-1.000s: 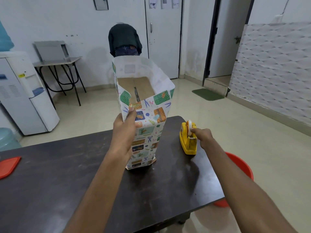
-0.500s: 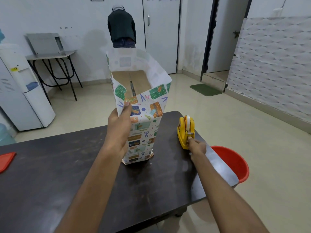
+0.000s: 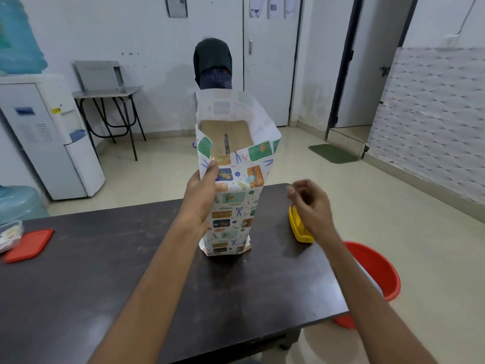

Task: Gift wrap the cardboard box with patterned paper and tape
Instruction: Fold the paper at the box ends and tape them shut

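The left hand [image 3: 202,195] has its grip closed on the wrapped box. The palm lies against the left side, the fingers go round out of sight, and the thumb presses the patterned paper [image 3: 233,206] on the near face, just under its top edge. The left forearm reaches straight forward over the desk [image 3: 105,271], wrist raised.

The right hand [image 3: 312,203] hangs in the air above the yellow tape dispenser [image 3: 300,228] without touching it. Its fingers are curled in, with the thumb and forefinger tips drawn together. Whether a strip of tape is pinched there I cannot tell. The right forearm comes in from the lower right, crossing the desk's right edge.

The cardboard box [image 3: 225,132] stands upright on end near the far edge of the desk, about midway along it. The paper forms a sleeve round it that rises past the brown top and stands open.

The dispenser sits near the far right corner, beside the box but apart from it. Bare dark desk lies between the two forearms and to the left, as far as a red lid [image 3: 29,244] and a clear container [image 3: 9,233] at the left edge. A red basin [image 3: 375,269] stands on the floor just beside the desk's right edge.
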